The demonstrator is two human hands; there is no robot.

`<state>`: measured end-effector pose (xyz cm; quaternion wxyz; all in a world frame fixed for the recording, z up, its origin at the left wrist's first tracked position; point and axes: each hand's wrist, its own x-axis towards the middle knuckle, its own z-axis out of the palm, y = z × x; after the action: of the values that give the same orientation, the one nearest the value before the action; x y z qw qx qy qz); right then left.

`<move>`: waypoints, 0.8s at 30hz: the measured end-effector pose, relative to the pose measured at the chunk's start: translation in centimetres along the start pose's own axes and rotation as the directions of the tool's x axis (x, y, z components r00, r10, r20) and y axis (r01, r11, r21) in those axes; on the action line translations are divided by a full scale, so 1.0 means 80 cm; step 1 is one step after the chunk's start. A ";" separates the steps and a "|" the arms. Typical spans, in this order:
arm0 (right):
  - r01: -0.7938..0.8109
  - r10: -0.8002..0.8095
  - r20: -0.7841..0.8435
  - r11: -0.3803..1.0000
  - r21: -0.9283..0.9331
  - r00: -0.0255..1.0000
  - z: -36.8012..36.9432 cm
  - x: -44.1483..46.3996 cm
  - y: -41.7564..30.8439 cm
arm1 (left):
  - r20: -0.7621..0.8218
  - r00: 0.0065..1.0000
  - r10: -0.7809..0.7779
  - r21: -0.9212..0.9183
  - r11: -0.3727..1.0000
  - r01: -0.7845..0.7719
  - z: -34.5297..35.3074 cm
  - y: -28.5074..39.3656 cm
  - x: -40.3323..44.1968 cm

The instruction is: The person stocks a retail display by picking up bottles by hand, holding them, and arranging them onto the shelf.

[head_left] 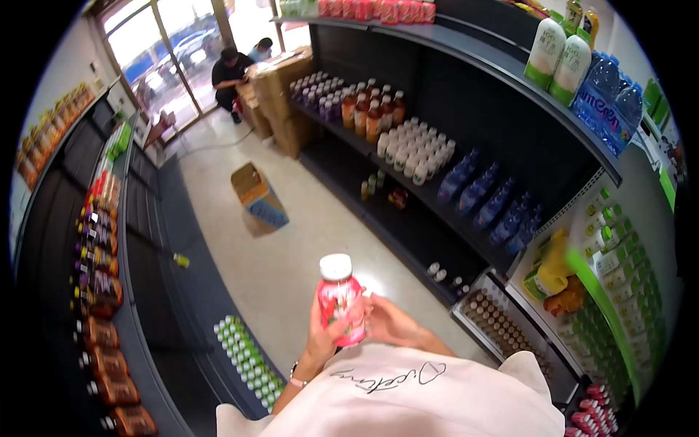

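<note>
A pink bottle with a white cap is held upright in front of my chest. My left hand wraps round its lower left side, the thumb across the label. From the other side, my right hand grips the bottle's right edge with bent fingers; some of its fingertips are hidden behind the bottle. A watch or bracelet is on my left wrist.
An open carton stands on the floor ahead. Dark shelves with bottles run along the right, and another shelf unit lines the left. Green-capped bottles sit low at left. Two people are near stacked boxes.
</note>
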<state>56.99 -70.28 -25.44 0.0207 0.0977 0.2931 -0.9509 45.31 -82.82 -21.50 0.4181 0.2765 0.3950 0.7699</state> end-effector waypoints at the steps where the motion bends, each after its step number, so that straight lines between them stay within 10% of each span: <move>1: -0.050 0.046 0.071 0.997 0.057 0.996 -0.004 0.023 -0.003 | 0.057 0.996 0.061 0.072 0.995 -0.065 -0.008 0.010 0.022; 6: 0.006 0.009 -0.046 0.954 0.300 0.999 0.000 0.126 -0.027 | 0.168 0.964 0.206 0.184 0.954 -0.237 -0.043 0.027 0.121; 9: -0.182 -0.111 0.340 0.672 0.718 0.934 -0.058 0.177 -0.030 | 0.197 0.965 0.175 0.246 0.944 -0.221 -0.072 0.001 0.168; 14: 0.031 0.097 -0.161 0.762 0.647 0.982 -0.108 0.229 -0.056 | 0.181 0.979 0.097 0.240 0.961 -0.140 -0.092 -0.032 0.237; 21: 0.197 0.132 -0.450 0.766 0.611 0.883 -0.115 0.294 -0.203 | 0.184 0.970 0.159 0.399 0.890 -0.221 -0.111 -0.025 0.404; 24: 0.136 -0.044 -0.151 0.716 0.685 0.988 -0.196 0.348 -0.246 | 0.239 0.943 0.230 0.381 0.871 -0.309 -0.100 -0.022 0.489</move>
<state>30.55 -44.65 -32.76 -0.0817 0.1425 -0.0787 -0.9833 20.53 -51.53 -23.52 0.2731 0.4816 0.4654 0.6906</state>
